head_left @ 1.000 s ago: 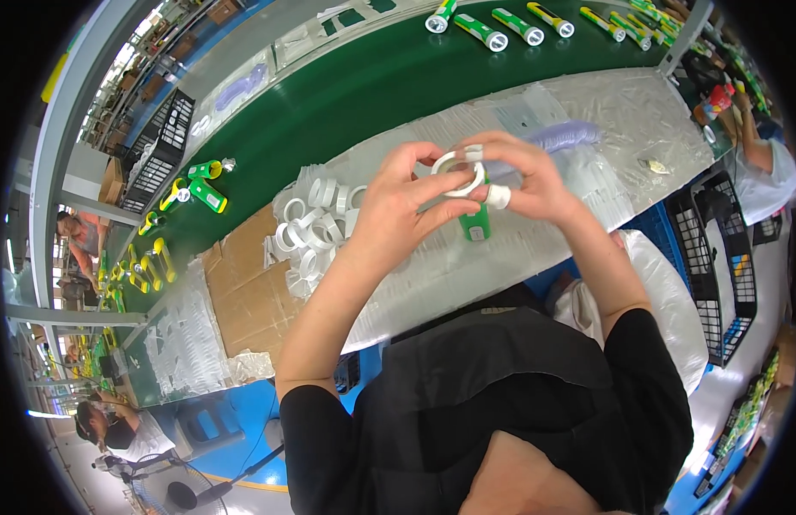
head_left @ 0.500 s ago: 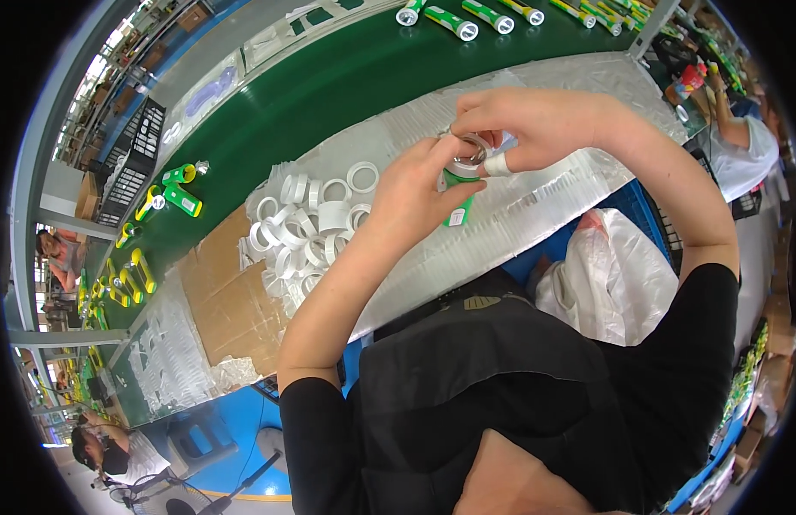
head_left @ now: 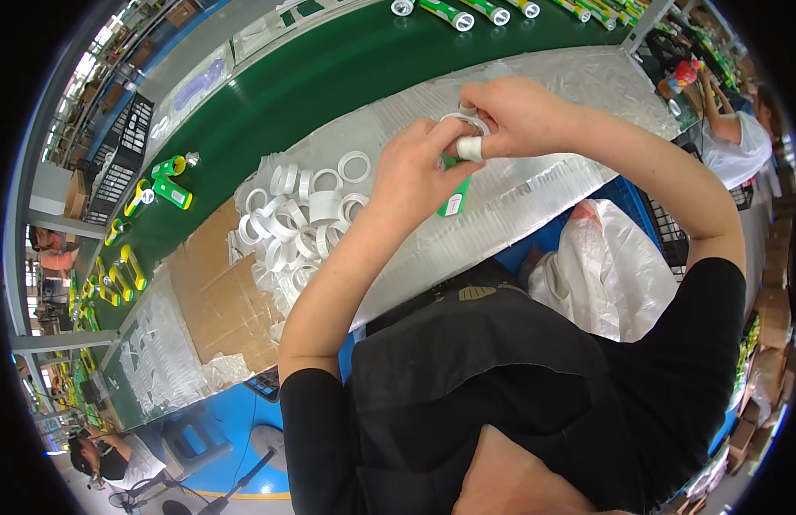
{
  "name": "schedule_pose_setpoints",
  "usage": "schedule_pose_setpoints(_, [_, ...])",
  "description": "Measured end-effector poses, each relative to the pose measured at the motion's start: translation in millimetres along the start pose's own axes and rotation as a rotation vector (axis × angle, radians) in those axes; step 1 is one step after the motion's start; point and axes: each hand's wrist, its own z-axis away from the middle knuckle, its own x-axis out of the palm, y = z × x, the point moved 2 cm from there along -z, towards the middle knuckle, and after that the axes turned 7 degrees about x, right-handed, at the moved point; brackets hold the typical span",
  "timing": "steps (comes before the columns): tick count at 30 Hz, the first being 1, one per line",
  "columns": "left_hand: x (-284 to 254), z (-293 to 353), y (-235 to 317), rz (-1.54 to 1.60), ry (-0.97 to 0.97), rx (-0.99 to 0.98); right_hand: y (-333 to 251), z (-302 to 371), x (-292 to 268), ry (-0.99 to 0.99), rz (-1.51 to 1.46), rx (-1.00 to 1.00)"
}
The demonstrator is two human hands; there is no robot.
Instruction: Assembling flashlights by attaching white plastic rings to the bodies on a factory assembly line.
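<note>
Green and upright-leaning, a torch body (head_left: 455, 199) is held between the two hands, just above the plastic sheet (head_left: 535, 190). Its upper part is gripped by the left hand (head_left: 417, 163), whose thumb is laid across the front and whose fingers are curled near the top. A white ring (head_left: 463, 115) is seen at that top end, its right side met by the bent fingers of the right hand (head_left: 516, 118); whether it is pinched there cannot be told, as the fingertips are hidden. White wrap (head_left: 470, 148) is worn on the right thumb. To the left, loose rings (head_left: 324, 206) are heaped beside cardboard (head_left: 213, 279). Finished-looking torches (head_left: 449, 15) are lined along the green belt (head_left: 269, 112).
</note>
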Motion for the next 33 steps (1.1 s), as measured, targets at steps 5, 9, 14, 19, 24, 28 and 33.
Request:
schedule_pose_setpoints(5, [0,2,-1,0.01,-0.032,-0.067,8,-1,2,0.064,0.036,0.035])
schedule_pose_setpoints(9, [2,3,0,-0.026,0.049,0.023,9,-2,-2,0.144,-0.35,-0.489])
schedule_pose_setpoints(14, [5,0,-1,-0.046,0.079,0.006,3,-6,0,0.01,0.232,0.127])
schedule_pose_setpoints(19, [1,-1,2,-0.017,-0.029,-0.081,16,-1,-4,0.08,-0.036,-0.169])
schedule_pose_setpoints(24, [1,3,-1,-0.017,-0.011,-0.068,7,-10,0,-0.05,0.314,0.155])
schedule_pose_setpoints(28, [2,4,1,-0.019,-0.017,-0.043,14,-1,5,0.276,-0.06,-0.235])
schedule_pose_setpoints(33, [1,4,-3,0.045,0.033,-0.043,4,-3,-1,0.05,0.218,0.139])
